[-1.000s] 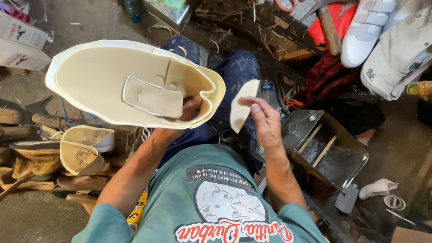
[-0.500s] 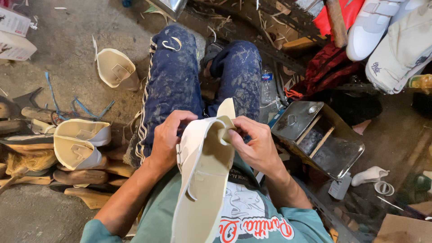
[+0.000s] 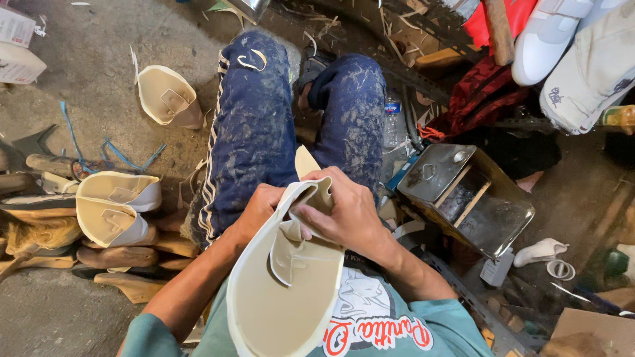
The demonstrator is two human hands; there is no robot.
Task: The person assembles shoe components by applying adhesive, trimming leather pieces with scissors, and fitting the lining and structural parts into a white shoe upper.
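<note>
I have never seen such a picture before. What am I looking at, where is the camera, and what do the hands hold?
The camera sits on a person's head and looks down at their lap. Both bare hands hold a large curved cream moulded shell: the left hand grips its top edge from behind, the right hand presses a flap inside it. The person sits in stained dark blue trousers. On the dusty concrete floor lie similar cream shells, and a dented metal tin box stands to the right.

Probably a cluttered workshop: wood shavings (image 3: 390,33), metal tin (image 3: 463,198), stacked cream pads (image 3: 116,208).
</note>
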